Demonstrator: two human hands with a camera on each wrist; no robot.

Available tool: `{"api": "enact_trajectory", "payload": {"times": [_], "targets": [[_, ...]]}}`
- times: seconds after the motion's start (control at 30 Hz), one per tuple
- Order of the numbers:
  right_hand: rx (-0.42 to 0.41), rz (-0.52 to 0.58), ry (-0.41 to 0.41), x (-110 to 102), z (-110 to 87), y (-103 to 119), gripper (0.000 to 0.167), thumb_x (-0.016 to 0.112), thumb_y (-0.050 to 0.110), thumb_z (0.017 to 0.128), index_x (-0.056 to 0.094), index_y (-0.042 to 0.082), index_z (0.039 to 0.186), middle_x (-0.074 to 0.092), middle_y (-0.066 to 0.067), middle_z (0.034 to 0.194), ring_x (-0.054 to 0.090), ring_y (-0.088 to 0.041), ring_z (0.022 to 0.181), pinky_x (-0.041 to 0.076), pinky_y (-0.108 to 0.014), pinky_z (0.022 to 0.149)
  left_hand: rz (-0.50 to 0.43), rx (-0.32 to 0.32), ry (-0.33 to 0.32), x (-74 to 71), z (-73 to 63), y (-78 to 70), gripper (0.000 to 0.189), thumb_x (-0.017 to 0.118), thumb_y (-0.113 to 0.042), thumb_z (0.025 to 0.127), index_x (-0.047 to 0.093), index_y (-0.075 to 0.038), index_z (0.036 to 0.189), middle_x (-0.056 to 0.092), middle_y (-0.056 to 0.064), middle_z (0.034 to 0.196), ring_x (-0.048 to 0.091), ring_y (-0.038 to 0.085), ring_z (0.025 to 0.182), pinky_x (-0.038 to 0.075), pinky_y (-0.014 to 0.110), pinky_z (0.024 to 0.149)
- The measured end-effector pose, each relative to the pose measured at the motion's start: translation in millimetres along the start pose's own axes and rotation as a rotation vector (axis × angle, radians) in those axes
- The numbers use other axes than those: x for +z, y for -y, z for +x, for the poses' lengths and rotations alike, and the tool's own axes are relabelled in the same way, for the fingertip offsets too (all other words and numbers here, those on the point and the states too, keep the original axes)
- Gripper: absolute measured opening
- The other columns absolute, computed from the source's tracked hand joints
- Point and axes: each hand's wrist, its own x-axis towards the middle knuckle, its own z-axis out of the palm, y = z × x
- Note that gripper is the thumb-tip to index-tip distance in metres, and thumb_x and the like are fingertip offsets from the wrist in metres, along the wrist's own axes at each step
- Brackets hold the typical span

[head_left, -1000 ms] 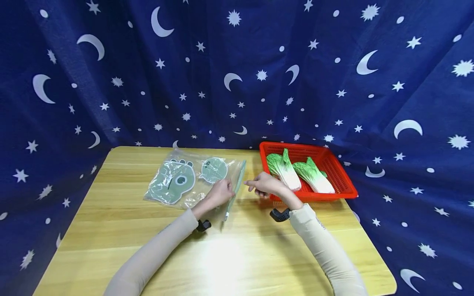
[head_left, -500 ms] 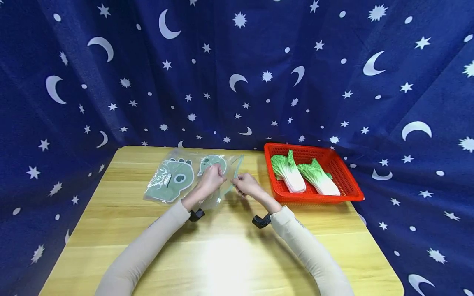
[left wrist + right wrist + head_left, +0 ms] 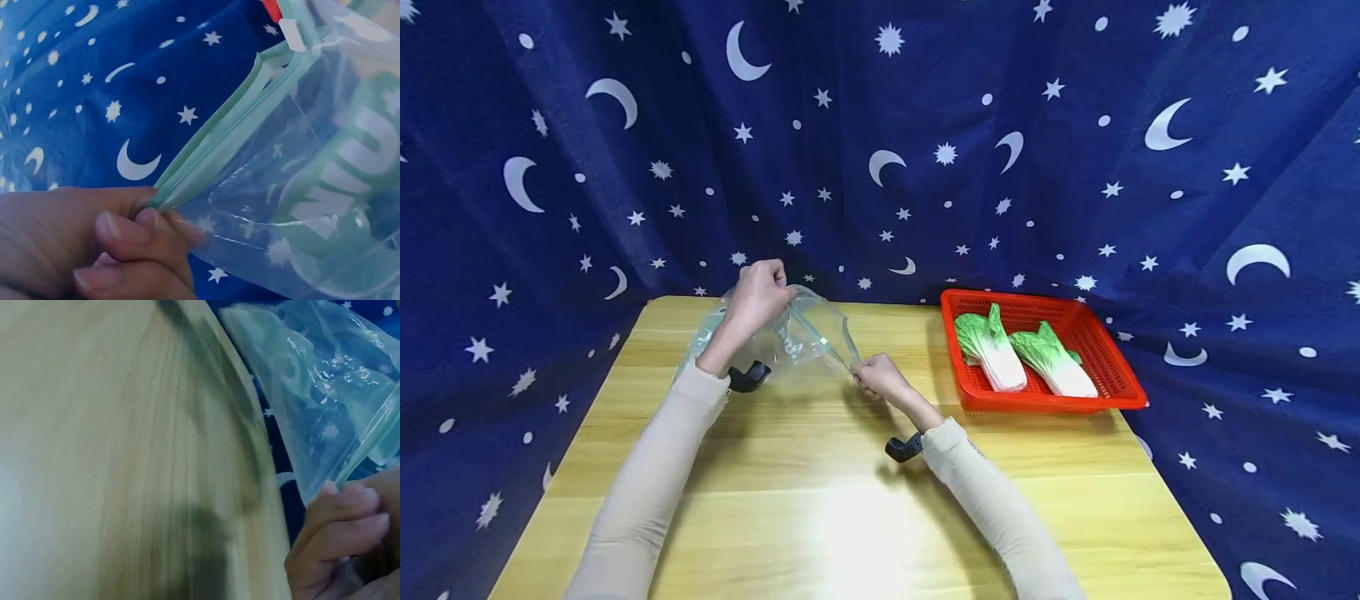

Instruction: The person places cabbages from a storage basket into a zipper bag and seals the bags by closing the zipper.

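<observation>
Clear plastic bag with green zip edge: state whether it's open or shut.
Open, at least partly: the left wrist view shows the bag with its green strips parted near the white slider.

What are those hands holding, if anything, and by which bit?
A clear plastic bag, by its green edge: the left hand pinches it near one end, the right hand towards the other.

A clear, green-trimmed plastic bag point(image 3: 805, 340) hangs aslant, its mouth parted.
</observation>
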Motion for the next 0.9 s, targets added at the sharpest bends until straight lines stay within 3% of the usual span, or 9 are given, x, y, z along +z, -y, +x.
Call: {"api": "enact_trajectory", "payload": {"times": [0.1, 0.2, 0.37, 0.57, 0.77, 0.9], "targets": [[0.01, 0.029, 0.049, 8.0, 6.4, -3.9, 0.035, 0.055, 0.018, 0.092, 0.065, -0.014, 0.085, 0.047, 0.003, 0.048, 0.036, -0.007, 0.038, 0.032, -0.021, 0.039, 0.02, 0.026, 0.045, -7.2, -4.5, -3.5, 0.026, 0.066, -0.005, 0.076, 0.043, -0.01, 0.064, 0.048, 0.004, 0.063, 0.054, 0.025, 0.066, 0.048, 0.038, 0.068], [0.012, 0.025, 0.031, 11.4, 10.5, -6.5, 0.033, 0.058, 0.019, 0.092, 0.068, -0.011, 0.086, 0.053, 0.001, 0.052, 0.043, -0.006, 0.039, 0.041, -0.02, 0.039, 0.014, 0.006, 0.079, -10.9, -11.2, -2.0, 0.025, 0.066, -0.004, 0.076, 0.044, -0.011, 0.066, 0.049, 0.002, 0.063, 0.057, 0.018, 0.057, 0.049, 0.033, 0.064], [0.007, 0.034, 0.013, 5.2, 10.3, -9.5, 0.037, 0.063, 0.025, 0.093, 0.068, -0.011, 0.088, 0.057, -0.001, 0.057, 0.049, -0.006, 0.042, 0.05, -0.022, 0.044, -0.028, -0.034, 0.044, -13.6, -16.6, 2.5, 0.021, 0.068, -0.007, 0.077, 0.048, -0.009, 0.071, 0.055, 0.004, 0.062, 0.058, 0.014, 0.043, 0.048, 0.028, 0.052], [-0.072, -0.011, 0.055, 0.1, 6.8, -6.8, 0.047, 0.06, 0.033, 0.095, 0.063, -0.014, 0.088, 0.059, -0.009, 0.062, 0.049, -0.007, 0.043, 0.049, -0.025, 0.046, -0.036, -0.005, 0.119, -0.3, -16.2, 5.4, 0.009, 0.062, -0.007, 0.078, 0.054, -0.007, 0.074, 0.06, 0.006, 0.066, 0.058, 0.01, 0.045, 0.048, 0.023, 0.05], [-0.078, -0.03, 0.016, -3.8, 3.9, -3.4, 0.048, 0.059, 0.035, 0.095, 0.063, -0.012, 0.086, 0.06, -0.012, 0.064, 0.048, -0.007, 0.041, 0.055, -0.044, 0.056, -0.033, -0.023, 0.122, 11.4, -15.3, 7.1, 0.009, 0.062, -0.004, 0.077, 0.055, -0.006, 0.073, 0.061, 0.009, 0.07, 0.059, 0.012, 0.044, 0.049, 0.024, 0.047], [-0.071, -0.029, 0.005, -7.8, 1.7, -1.0, 0.055, 0.06, 0.042, 0.094, 0.063, -0.013, 0.088, 0.061, -0.015, 0.064, 0.048, -0.007, 0.042, 0.055, -0.044, 0.056, -0.012, 0.002, 0.12, 17.4, -15.1, 4.3, 0.009, 0.063, -0.005, 0.076, 0.055, -0.007, 0.071, 0.062, 0.009, 0.071, 0.063, 0.018, 0.055, 0.052, 0.032, 0.058]]}}
